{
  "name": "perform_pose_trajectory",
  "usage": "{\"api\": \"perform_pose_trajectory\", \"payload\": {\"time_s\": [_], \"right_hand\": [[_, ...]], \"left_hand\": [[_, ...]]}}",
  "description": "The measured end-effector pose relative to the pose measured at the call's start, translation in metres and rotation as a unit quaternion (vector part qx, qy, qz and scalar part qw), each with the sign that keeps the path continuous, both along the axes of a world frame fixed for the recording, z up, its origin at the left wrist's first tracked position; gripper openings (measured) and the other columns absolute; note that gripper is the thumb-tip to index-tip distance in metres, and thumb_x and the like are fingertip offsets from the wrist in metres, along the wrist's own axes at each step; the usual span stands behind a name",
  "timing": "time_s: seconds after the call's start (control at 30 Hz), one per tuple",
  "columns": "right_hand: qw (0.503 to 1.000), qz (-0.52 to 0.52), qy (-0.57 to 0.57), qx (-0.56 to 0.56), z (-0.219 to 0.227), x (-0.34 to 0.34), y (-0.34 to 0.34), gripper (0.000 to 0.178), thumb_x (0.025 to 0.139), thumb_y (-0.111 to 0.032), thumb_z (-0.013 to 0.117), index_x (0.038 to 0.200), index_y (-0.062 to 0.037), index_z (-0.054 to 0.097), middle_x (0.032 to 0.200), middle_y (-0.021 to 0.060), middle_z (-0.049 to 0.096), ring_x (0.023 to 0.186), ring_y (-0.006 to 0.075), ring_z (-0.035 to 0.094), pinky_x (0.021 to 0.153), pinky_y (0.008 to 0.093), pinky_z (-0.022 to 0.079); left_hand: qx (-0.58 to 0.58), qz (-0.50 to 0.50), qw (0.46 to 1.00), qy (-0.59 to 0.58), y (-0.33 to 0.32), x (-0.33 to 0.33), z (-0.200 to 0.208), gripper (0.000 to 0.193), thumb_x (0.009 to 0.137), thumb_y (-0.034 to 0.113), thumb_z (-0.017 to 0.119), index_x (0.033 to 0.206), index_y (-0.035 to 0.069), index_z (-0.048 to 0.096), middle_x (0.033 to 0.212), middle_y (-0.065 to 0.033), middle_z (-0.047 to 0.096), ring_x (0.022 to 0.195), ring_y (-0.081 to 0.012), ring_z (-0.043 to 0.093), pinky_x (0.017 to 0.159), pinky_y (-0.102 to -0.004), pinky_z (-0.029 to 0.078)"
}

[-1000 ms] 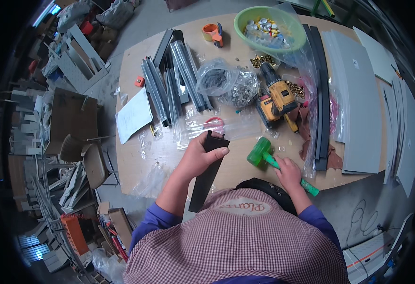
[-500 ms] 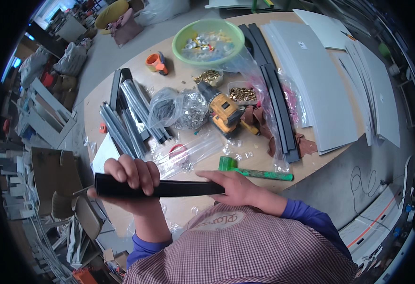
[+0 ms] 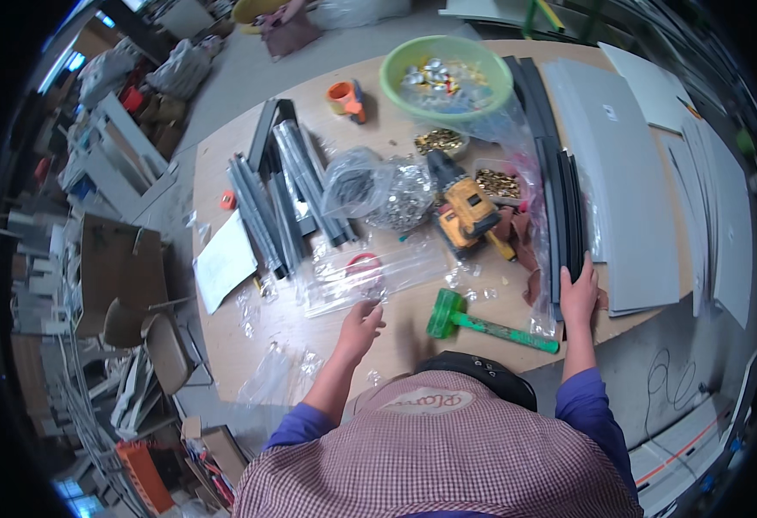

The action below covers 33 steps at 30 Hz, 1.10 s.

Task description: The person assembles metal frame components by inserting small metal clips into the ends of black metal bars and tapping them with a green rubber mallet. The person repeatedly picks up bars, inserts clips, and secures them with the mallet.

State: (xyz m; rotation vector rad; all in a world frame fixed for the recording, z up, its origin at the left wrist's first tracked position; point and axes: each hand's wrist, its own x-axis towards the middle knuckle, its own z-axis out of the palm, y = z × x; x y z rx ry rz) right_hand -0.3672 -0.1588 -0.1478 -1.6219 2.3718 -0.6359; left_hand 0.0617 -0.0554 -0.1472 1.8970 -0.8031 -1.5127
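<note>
My right hand (image 3: 578,294) grips the near end of a black strip (image 3: 574,207), which lies lengthwise beside other dark strips (image 3: 554,198) at the right of the table. My left hand (image 3: 360,331) hovers near the table's front edge, empty, its fingers loosely bent and apart. Just beyond it lie clear plastic sleeves (image 3: 413,269) and a red ring-shaped roll (image 3: 364,265). Between my hands rests a green mallet (image 3: 447,314), its handle pointing right. A yellow and black cordless drill (image 3: 466,211) lies behind the mallet.
Grey metal profiles (image 3: 256,216) lie left on the table (image 3: 309,99). Bags of small hardware (image 3: 403,197) sit mid-table. A green basin (image 3: 389,82), tubs of brass-coloured fittings (image 3: 498,183) and an orange tape dispenser (image 3: 344,100) stand farther back. Grey panels (image 3: 629,224) cover the right side.
The black strip that both hands held before me now lies at the right among the dark strips. My left hand has let go of it; my right has moved right with it.
</note>
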Motion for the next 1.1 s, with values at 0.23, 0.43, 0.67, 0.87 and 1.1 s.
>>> {"api": "perform_pose_trajectory", "payload": {"time_s": [0.23, 0.43, 0.67, 0.87, 1.1], "right_hand": [[0.997, 0.068, 0.034, -0.01, -0.012, 0.013, -0.017, 0.054, 0.089, -0.019, 0.063, 0.14, -0.0056, 0.048, 0.132, 0.0204, 0.052, 0.124, 0.0399, 0.047, 0.106, 0.0482, 0.038], [0.987, 0.112, 0.025, -0.113, 0.01, 0.056, 0.019, 0.041, 0.088, -0.013, 0.061, 0.127, -0.0006, 0.055, 0.126, 0.0201, 0.054, 0.119, 0.0399, 0.049, 0.103, 0.048, 0.038], [0.973, 0.199, -0.115, 0.001, 0.04, 0.114, 0.063, 0.033, 0.084, -0.005, 0.061, 0.116, 0.0009, 0.058, 0.112, 0.0182, 0.059, 0.11, 0.0369, 0.054, 0.097, 0.0448, 0.043], [0.938, 0.25, -0.239, 0.031, 0.042, 0.138, 0.061, 0.021, 0.087, -0.005, 0.061, 0.106, 0.0006, 0.065, 0.1, 0.0172, 0.067, 0.096, 0.0337, 0.064, 0.087, 0.041, 0.05], [0.898, 0.347, -0.254, 0.099, 0.045, 0.172, 0.062, 0.019, 0.088, -0.012, 0.063, 0.103, -0.0017, 0.066, 0.098, 0.0172, 0.068, 0.094, 0.0355, 0.064, 0.084, 0.0419, 0.051]], "left_hand": [[-0.097, 0.047, 0.979, -0.172, -0.048, 0.048, -0.044, 0.044, 0.093, 0.025, 0.064, 0.124, -0.007, 0.058, 0.114, -0.023, 0.066, 0.102, -0.0292, 0.067, 0.085, -0.0379, 0.053], [-0.09, 0.114, 0.917, -0.372, -0.131, 0.091, -0.068, 0.067, 0.083, 0.035, 0.075, 0.13, -0.007, 0.051, 0.12, -0.0279, 0.06, 0.116, -0.0403, 0.057, 0.1, -0.0445, 0.046], [0.001, 0.135, 0.931, -0.339, -0.193, 0.088, -0.074, 0.085, 0.072, 0.038, 0.081, 0.135, -0.008, 0.046, 0.118, -0.028, 0.062, 0.107, -0.0386, 0.063, 0.093, -0.0411, 0.05], [-0.058, 0.158, 0.978, -0.125, -0.174, 0.113, -0.085, 0.035, 0.086, 0.026, 0.07, 0.11, 0.002, 0.065, 0.094, -0.0111, 0.067, 0.078, -0.0168, 0.064, 0.063, -0.0319, 0.054], [-0.046, 0.194, 0.977, 0.076, -0.152, 0.116, -0.111, 0.036, 0.091, 0.026, 0.067, 0.115, -0.001, 0.063, 0.085, -0.0092, 0.068, 0.07, -0.0171, 0.065, 0.057, -0.0307, 0.052]]}}
